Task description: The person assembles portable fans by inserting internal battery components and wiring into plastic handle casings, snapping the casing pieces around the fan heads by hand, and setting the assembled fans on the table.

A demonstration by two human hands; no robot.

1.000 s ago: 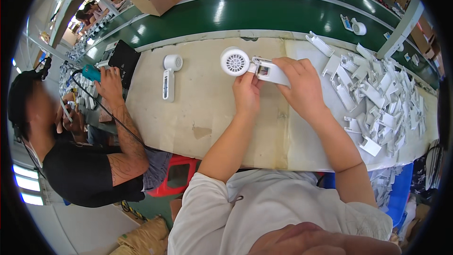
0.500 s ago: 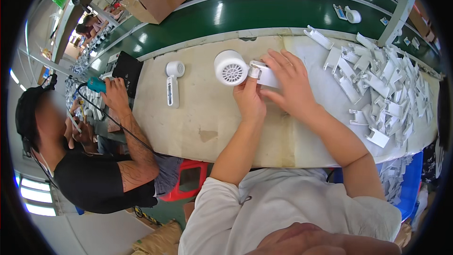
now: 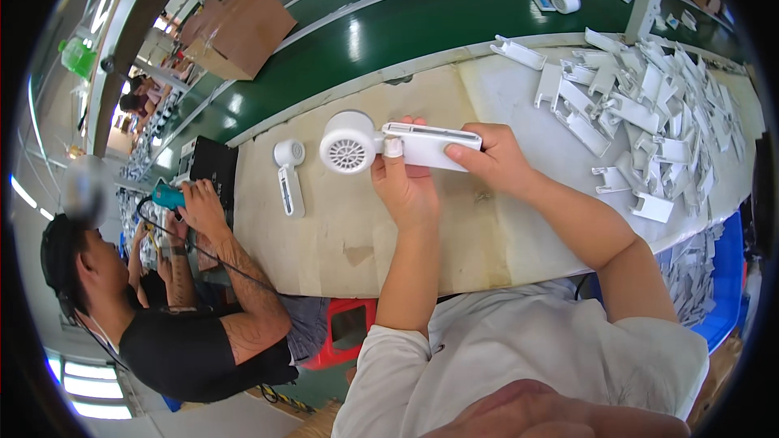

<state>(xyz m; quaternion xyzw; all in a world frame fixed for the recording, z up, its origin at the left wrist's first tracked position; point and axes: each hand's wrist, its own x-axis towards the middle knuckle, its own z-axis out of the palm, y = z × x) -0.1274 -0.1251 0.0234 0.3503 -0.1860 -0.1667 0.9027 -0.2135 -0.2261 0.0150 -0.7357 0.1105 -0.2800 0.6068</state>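
Note:
A white handheld fan [image 3: 438,148] is held level above the table, its round grilled head to the left and its handle stretching right. My left hand [image 3: 410,193] is closed around the neck end, thumb in front and fingertips behind the handle. The handle's far end is pinched between the thumb and fingers of my right hand [image 3: 497,158]. A long slot shows along the handle's upper edge. Left of my hands, a second white fan [image 3: 290,186] lies on the table, with a dark strip along its handle.
White plastic handle shells [image 3: 649,122] are heaped on the table's right side. A blue bin [image 3: 726,292] of similar parts stands below. At left a co-worker holds a teal power tool [image 3: 168,196] beside a black box [image 3: 213,164]. Beyond runs a green conveyor [image 3: 438,20].
My right hand has gone from lying spread over the handle to gripping its end. The fan has shifted left and its handle has turned, showing the slot. The whole view has swung slightly.

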